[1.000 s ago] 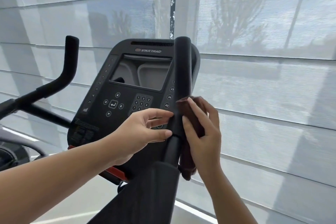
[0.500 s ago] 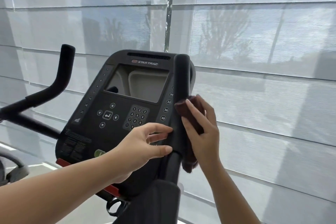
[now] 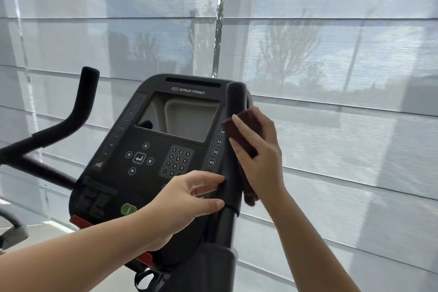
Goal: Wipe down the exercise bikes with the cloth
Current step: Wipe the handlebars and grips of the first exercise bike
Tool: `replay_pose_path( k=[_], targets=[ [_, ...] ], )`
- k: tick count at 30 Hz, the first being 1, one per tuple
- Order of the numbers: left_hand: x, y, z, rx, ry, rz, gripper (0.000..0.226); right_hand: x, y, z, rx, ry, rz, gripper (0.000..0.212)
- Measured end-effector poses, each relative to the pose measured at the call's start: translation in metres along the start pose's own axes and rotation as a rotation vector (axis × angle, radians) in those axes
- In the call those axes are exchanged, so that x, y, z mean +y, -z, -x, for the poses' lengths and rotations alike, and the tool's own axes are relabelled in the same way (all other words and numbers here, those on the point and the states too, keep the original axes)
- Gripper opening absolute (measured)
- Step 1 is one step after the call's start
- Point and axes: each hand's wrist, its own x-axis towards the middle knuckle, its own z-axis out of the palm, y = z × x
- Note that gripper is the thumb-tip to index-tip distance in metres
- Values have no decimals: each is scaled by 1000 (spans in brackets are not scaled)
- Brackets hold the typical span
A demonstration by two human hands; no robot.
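Cloth (image 3: 245, 136) wraps the bar (image 3: 234, 99) under your right hand (image 3: 259, 156), fingers curled round it. Your left hand (image 3: 184, 197) rests loose fingertips (image 3: 216, 179) against the bar lower down.

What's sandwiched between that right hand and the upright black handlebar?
A dark reddish-brown cloth. The right hand holds it against the handlebar, and its loose end hangs below the palm. The head view shows this.

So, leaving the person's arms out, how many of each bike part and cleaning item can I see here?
Handlebars: 2, left and right
Console: 1
Cloth: 1
Total: 4
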Motion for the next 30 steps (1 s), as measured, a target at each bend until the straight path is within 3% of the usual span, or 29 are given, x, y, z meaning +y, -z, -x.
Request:
replay_pose_path(
  k=[4,10,13,21,26,28,30],
  targets=[
    [3,4,-1,-43,-80,-115,36,-5,6,47,-64,5,72,39],
    [7,9,-5,-66,-227,-405,34,-6,-1,-29,-49,208,373,35],
    [7,11,-5,-66,-262,-440,31,-7,-1,-43,-64,233,408,34],
    [5,20,5,-148,-293,-439,23,-17,34,32,-434,130,257,37],
    [6,29,9,-265,-268,-542,29,-28,25,-7,-512,405,597,29],
    [5,33,11,-301,-296,-593,32,-30,17,-38,-451,517,771,27],
    [4,36,13,-348,-336,-594,33,-33,12,-61,-377,479,815,27]
  ],
)
